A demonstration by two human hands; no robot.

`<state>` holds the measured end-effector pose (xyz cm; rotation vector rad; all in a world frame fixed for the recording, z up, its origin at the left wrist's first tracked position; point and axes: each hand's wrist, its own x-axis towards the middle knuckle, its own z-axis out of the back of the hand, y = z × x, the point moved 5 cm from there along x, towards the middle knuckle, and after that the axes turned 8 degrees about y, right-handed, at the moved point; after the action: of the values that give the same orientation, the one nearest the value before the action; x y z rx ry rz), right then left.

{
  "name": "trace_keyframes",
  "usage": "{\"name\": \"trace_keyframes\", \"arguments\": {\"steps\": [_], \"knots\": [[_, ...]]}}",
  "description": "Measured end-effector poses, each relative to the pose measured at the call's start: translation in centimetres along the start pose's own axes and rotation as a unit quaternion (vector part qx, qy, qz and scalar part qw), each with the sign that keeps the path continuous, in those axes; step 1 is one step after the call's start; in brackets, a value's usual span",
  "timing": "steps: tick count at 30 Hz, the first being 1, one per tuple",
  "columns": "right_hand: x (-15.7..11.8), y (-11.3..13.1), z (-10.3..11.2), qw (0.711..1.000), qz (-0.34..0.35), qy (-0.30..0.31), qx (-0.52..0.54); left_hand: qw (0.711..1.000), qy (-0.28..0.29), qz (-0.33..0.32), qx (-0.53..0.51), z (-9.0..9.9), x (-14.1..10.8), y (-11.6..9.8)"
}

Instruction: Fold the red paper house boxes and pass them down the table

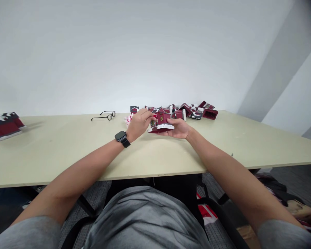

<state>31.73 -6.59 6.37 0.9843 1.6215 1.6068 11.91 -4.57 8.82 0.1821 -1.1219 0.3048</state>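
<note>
- pale-green, flat tabletop; where is the dark-red, white-trimmed miniature house?
- above it: right hand, fingers partly curled, holding the house; left hand, fingers bent at its side, grip indiscernible.

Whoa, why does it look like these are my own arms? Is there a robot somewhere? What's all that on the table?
No robot here, just a person's two bare hands. The camera sits on the person's head, looking forward and down, so you see what they see.

The right hand holds a little red house. The left hand, with a watch on its wrist, has its fingers at the house's front; what they pinch is too small to tell.

On the table, more red houses are heaped behind. Glasses lie left of the hands.
</note>
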Motion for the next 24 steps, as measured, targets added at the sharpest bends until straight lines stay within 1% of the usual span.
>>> {"name": "trace_keyframes", "arguments": {"steps": [3,7,17,21,24], "knots": [[-0.01,0.05,-0.01,1.000,0.002,-0.005,0.012,1.000,0.006,-0.003,0.007,-0.33,-0.15,0.06],[0.05,-0.02,0.18,1.000,-0.001,-0.012,0.027,0.999,0.006,-0.027,0.029,-0.64,-0.21,0.12],[0.37,-0.35,0.35,0.997,0.005,0.010,0.078,0.994,0.033,-0.067,0.077,-0.49,-0.16,-0.34],[0.27,-0.30,0.29,0.997,0.003,-0.008,0.082,0.996,0.006,-0.072,0.050,-0.72,-0.58,-0.05],[0.16,-0.13,0.24,0.997,-0.003,-0.020,0.075,0.999,-0.015,-0.047,0.015,-0.74,-0.82,-0.01]]}}
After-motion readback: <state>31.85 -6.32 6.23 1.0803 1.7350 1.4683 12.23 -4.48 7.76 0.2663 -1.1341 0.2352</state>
